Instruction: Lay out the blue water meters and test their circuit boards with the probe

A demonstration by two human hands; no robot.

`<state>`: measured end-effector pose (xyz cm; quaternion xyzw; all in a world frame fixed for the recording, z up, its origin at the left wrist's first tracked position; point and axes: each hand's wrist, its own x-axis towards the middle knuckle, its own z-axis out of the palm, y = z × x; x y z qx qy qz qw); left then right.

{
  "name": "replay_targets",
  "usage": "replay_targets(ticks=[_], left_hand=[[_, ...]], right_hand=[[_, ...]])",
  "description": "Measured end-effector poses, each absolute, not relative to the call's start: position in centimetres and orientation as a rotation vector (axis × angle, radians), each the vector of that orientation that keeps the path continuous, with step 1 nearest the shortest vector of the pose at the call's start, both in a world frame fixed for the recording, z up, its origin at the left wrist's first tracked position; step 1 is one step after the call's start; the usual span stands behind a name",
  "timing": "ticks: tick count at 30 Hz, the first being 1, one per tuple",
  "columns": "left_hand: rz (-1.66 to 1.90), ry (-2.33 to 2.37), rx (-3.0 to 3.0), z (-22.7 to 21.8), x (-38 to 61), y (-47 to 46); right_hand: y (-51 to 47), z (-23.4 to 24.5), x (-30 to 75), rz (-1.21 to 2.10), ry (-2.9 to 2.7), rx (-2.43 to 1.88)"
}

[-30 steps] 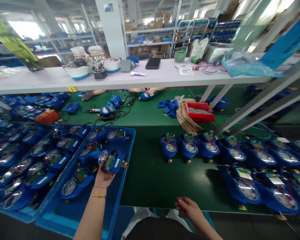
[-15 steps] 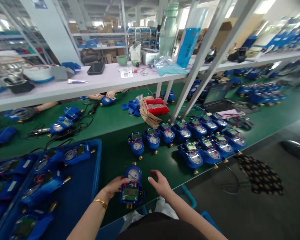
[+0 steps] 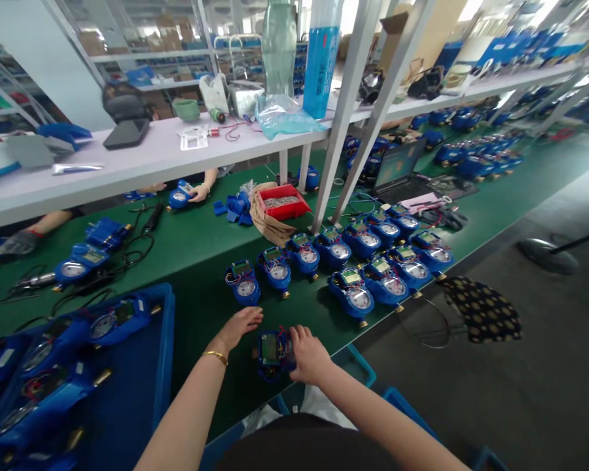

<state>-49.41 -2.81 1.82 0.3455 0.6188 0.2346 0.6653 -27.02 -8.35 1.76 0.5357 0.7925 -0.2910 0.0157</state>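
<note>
A blue water meter lies on the green bench in front of me, its circuit board and small display bare and turned sideways. My right hand is wrapped round the dial end of that meter and hides most of its dial. Just beyond it, my left hand holds nothing, its fingers stretched out and apart from the meter. Its fingertips are close below the nearest standing-apart blue meter of the back row. Red wires show beside the board of the meter under my right hand.
Two rows of open blue meters stand to the right. On the left is a blue tray with several meters. A red box of small parts sits behind, near shelf posts. Co-workers' hands handle meters across the bench.
My left hand has let go of the meter and moved forward. My right hand has closed on it, and the meter has turned from lengthwise to sideways. The view has swung right.
</note>
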Motion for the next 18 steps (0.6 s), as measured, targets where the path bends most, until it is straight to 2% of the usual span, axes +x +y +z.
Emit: replay_targets(ticks=[3,8,14,18], left_hand=[[0.765,1.526,0.677,3.3,-52.6,-5.0],[0.917,1.731,0.420,3.2,-56.3,-11.0],[1.133,1.934,0.138,1.8,-57.1,-18.3],[1.260,2.140,0.024,1.5,-60.7,-22.1]], right_hand=[[-9.1,1.9,-25.1,-0.784,2.264,2.008],[-8.1,1.8,-20.6,-0.605,1.886,2.389],[-7.0,1.5,-20.5,-0.526,1.899,2.378],[-4.8,-0.5,-20.7,-0.553,1.966,2.415]])
